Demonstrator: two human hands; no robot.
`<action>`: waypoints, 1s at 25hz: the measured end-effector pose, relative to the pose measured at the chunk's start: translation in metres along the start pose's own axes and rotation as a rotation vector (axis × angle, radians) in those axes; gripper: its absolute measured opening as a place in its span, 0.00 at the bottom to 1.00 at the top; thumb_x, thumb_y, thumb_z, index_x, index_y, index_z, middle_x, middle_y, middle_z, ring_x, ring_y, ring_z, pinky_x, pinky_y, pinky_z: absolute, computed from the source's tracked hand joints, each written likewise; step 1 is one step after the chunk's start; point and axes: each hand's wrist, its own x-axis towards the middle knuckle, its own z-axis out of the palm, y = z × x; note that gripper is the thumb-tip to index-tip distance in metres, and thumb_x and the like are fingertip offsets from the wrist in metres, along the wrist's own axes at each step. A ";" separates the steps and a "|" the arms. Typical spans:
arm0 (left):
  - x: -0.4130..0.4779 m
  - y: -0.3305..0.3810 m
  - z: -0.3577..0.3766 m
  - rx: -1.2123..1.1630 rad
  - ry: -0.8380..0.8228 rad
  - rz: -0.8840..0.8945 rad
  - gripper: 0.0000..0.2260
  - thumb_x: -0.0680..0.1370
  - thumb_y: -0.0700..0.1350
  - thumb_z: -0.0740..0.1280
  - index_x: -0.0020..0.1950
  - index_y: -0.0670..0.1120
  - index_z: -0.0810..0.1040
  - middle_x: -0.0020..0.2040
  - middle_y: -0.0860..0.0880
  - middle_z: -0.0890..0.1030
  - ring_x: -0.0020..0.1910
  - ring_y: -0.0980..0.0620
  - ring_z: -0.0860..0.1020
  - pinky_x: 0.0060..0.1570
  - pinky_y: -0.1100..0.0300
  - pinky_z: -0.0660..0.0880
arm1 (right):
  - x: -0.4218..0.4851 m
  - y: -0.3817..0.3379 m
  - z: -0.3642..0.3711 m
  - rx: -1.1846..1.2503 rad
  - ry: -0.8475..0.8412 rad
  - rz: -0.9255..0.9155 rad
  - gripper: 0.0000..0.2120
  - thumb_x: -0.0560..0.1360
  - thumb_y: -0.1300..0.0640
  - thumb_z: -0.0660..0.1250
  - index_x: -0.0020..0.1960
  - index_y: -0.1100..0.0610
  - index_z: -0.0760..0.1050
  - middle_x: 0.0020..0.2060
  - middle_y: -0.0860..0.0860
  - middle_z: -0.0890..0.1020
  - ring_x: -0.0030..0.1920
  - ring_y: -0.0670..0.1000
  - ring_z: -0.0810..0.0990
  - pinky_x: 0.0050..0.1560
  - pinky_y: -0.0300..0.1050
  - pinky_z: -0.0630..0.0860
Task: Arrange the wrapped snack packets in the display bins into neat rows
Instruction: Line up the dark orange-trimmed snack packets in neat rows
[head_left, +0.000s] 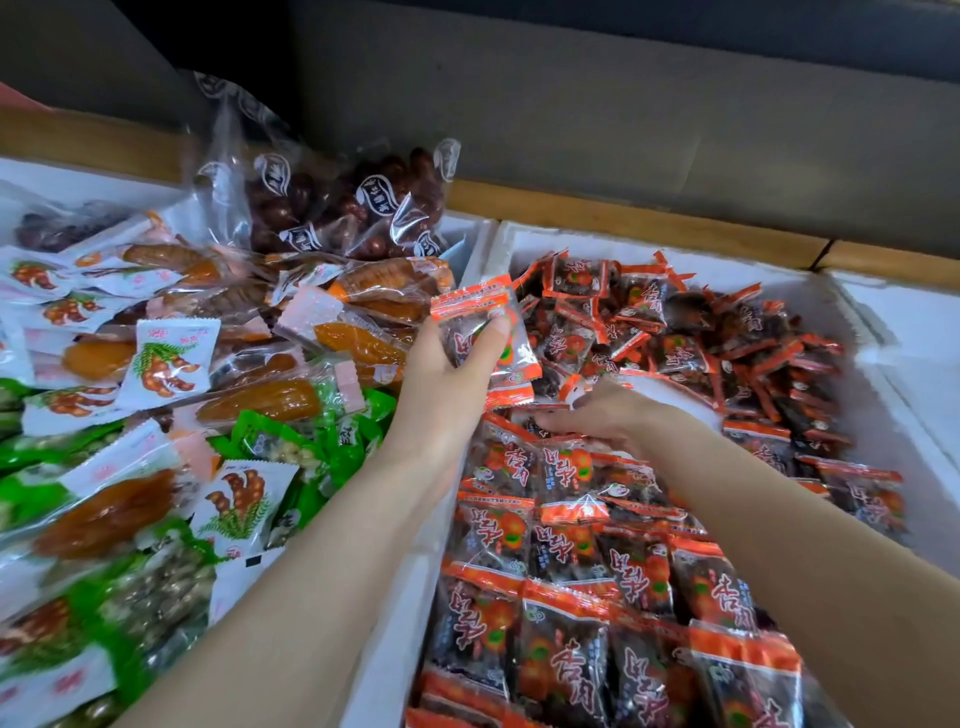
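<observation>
A white foam bin (852, 332) holds many red-and-black wrapped snack packets. Near me they lie in neat rows (571, 571); further back they sit in a loose heap (727, 338). My left hand (441, 384) is raised over the bin's left edge and grips a small stack of these packets (483, 332), thumb across the front. My right hand (608, 415) reaches palm down to the far end of the rows, fingers curled over a packet there; whether it grips that packet is hidden.
The left bin (62, 182) is piled with mixed packets: white ones with red pods (171, 364), orange dried fruit (260, 400), green ones (291, 441). Clear bags of dark red fruit (337, 208) stand at its back. A wooden ledge (623, 218) and grey wall run behind.
</observation>
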 end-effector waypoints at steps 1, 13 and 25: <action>-0.001 0.000 0.000 0.005 -0.003 0.006 0.12 0.77 0.51 0.67 0.60 0.52 0.77 0.54 0.55 0.82 0.55 0.59 0.79 0.59 0.60 0.73 | 0.002 0.001 0.000 0.020 -0.013 0.052 0.31 0.70 0.48 0.74 0.63 0.63 0.65 0.33 0.52 0.72 0.33 0.50 0.69 0.33 0.42 0.67; -0.002 -0.005 0.000 0.011 -0.020 -0.076 0.13 0.79 0.52 0.63 0.63 0.51 0.72 0.56 0.52 0.80 0.56 0.54 0.79 0.59 0.48 0.76 | -0.033 -0.005 -0.042 0.499 0.331 -0.189 0.11 0.75 0.53 0.68 0.49 0.61 0.79 0.40 0.52 0.79 0.41 0.50 0.75 0.52 0.47 0.74; -0.010 0.005 0.001 -0.168 -0.139 -0.149 0.09 0.76 0.45 0.69 0.55 0.52 0.74 0.54 0.50 0.82 0.54 0.53 0.81 0.57 0.51 0.77 | -0.055 -0.035 -0.015 0.357 0.073 -0.538 0.06 0.76 0.56 0.67 0.51 0.55 0.80 0.40 0.51 0.81 0.41 0.45 0.77 0.45 0.38 0.75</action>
